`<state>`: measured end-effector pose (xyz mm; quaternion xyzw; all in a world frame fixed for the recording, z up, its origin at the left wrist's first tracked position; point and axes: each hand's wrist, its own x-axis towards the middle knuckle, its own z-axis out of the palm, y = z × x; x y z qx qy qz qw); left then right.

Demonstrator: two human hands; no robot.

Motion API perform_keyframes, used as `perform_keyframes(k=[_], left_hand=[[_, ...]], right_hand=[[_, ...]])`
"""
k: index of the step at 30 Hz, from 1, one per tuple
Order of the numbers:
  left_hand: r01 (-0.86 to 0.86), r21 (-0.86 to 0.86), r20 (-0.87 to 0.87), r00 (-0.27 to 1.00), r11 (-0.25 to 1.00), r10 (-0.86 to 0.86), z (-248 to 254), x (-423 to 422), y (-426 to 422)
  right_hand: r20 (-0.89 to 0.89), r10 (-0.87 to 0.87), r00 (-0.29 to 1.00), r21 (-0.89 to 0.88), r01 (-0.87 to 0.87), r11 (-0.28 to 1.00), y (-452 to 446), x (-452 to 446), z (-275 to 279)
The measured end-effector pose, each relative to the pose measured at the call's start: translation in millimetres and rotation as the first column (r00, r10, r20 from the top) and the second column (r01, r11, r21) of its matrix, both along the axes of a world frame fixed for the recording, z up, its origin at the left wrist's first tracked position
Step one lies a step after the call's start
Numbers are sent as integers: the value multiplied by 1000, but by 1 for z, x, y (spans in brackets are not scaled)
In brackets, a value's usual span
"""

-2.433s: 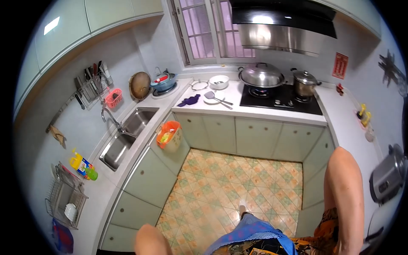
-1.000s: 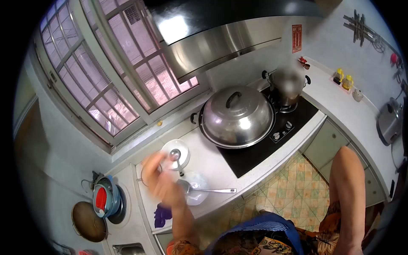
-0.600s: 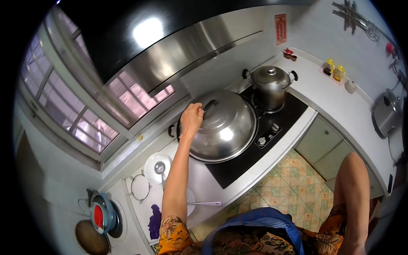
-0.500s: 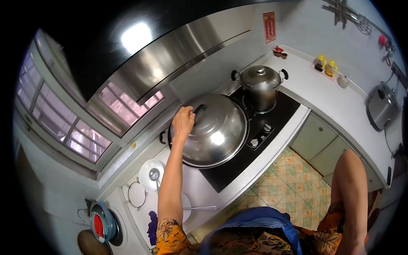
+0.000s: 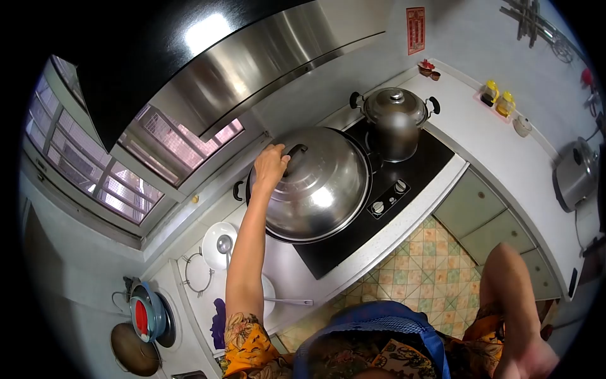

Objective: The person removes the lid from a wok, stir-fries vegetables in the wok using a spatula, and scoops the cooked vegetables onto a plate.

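My left hand (image 5: 271,165) is closed at the black handle of the large domed steel lid (image 5: 322,189), its fingers against the handle's left end. The lid lies over a wide wok on the black gas stove (image 5: 319,256). My right hand (image 5: 533,361) is low at the right edge, beside my body; its fingers are cut off by the frame. Left of my left forearm, a ladle (image 5: 224,244) rests in a white bowl (image 5: 213,237). A spatula (image 5: 293,302) lies on a plate partly hidden by the forearm.
A lidded steel pot (image 5: 394,129) stands on the right burner. Above hangs the range hood (image 5: 252,69). A wire ring (image 5: 198,273), a purple cloth (image 5: 218,322) and blue basins (image 5: 158,316) are at left. Oil bottles (image 5: 505,104) and a cooker (image 5: 574,174) are at right.
My left hand has moved from above the bowl to the lid's handle. The view has turned down toward the stove. My right hand has come into view at the lower right.
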<state>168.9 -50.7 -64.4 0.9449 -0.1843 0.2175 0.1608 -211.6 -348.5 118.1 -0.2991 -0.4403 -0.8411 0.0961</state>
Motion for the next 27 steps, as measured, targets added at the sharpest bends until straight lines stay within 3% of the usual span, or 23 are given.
perform_keyframes(k=[2,5,8,10,13,14,15,17,21,23,27], left_hand=[[-12,58,-26,1000,998,14,-1,-1,-3],[-18,118,-149,988,993,35,2,2,-8],[-45,162,-154,986,986,70,-1,10,-11],[-44,151,-125,990,988,63,-4,8,-14],[-45,143,-82,995,989,57,-8,12,-16],[-49,149,-71,996,988,60,-11,15,-17],[-48,151,-73,996,987,60,-12,16,-17],[-61,185,-73,995,981,75,-12,19,-20],[-91,215,-112,987,972,117,-9,20,-27],[-101,213,-159,978,972,136,-10,23,-27],[-114,224,-151,977,968,150,-10,24,-28]], right_hand=[[-13,7,1000,67,-6,998,-6,8,-17],[-378,42,925,343,98,934,-43,-7,-83],[-783,292,548,297,-82,951,-52,10,-110],[-930,261,261,291,84,953,-51,26,-133],[-855,431,-290,347,296,890,-41,30,-151],[-813,423,-399,320,301,898,-40,34,-163],[-812,425,-401,320,302,898,-40,37,-181],[-565,541,-623,415,352,839,-39,35,-222],[-533,487,-691,265,410,872,-44,26,-294],[-556,308,-772,42,344,938,-43,23,-308],[-557,105,-824,-140,218,966,-43,14,-341]])
